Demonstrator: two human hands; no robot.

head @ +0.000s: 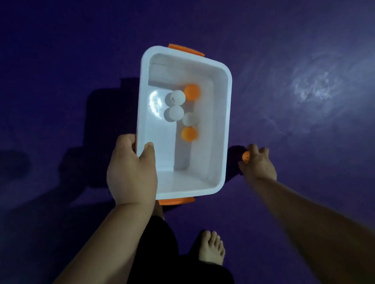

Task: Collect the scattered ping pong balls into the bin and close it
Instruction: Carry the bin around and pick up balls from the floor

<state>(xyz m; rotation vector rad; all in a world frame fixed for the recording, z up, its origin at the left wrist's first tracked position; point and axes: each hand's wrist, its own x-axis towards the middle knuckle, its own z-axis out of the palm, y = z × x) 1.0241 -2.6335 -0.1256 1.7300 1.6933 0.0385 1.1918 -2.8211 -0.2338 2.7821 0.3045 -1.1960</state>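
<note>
A white bin [212,121] is gripped at its rim by the left hand [131,171] above a purple floor [286,42], with three white and two orange ping pong balls [177,97] lying inside. Another orange ball [246,156] is held in the right hand [259,165], low beside the bin.

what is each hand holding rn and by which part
The left hand grips the white bin by the rim of its long side, thumb inside. The right hand holds an orange ping pong ball in its fingers.
</note>
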